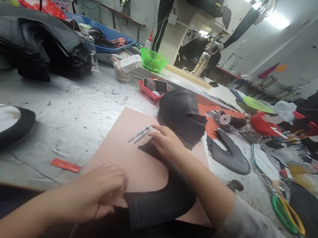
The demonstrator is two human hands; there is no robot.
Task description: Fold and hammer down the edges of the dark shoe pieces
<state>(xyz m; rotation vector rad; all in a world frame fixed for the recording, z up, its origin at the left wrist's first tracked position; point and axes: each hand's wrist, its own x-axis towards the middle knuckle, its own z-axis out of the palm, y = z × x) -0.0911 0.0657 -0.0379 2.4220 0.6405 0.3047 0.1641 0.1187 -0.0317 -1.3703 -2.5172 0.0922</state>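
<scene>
A curved black leather shoe piece [162, 204] lies partly on a pinkish-tan board [115, 145], its near end toward my left hand. My left hand [106, 189] is curled beside that end, thumb and fingers drawn together; what they pinch is hidden, though a thin dark line like thread shows near the thumb. My right hand [165, 141] reaches over the far end of the leather. Its fingertips close at the looped end of small metal thread snips [139, 135], whose two blades point left, apart, above the board.
Behind my right hand is a stack of black leather pieces [178, 109]. A red basket [148, 91] holds a phone. Green-and-yellow-handled scissors [286, 213] lie at right, a red strip [65, 165] at left. A sewing machine [198, 57] stands at the back.
</scene>
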